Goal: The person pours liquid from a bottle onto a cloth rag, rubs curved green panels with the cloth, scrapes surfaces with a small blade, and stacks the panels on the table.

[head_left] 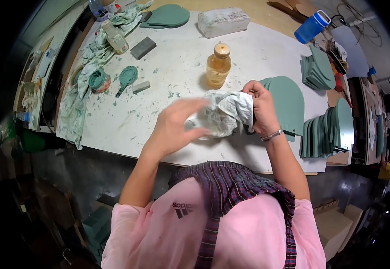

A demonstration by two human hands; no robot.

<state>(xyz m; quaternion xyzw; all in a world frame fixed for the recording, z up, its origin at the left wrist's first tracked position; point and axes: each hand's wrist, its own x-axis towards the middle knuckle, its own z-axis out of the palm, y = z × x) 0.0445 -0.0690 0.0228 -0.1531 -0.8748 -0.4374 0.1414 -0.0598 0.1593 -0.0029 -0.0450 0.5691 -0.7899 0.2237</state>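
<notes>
A crumpled whitish cloth hangs in front of me over the table. My right hand, with a metal-banded watch on its wrist, is closed on the cloth's right edge. Whether something else lies under the cloth in that hand is hidden, though a small dark edge shows below it. My left hand is at the cloth's left side, thumb and fingers apart and blurred by motion. Just beyond the cloth stands a capped glass bottle of amber liquid. Rounded green panels lie right beside my right hand.
Stacks of green panels stand at the right edge, with a blue bottle behind. A whitish block lies at the back. Leftward are a grey block, a putty-smeared spreader, a putty tub and stained rags.
</notes>
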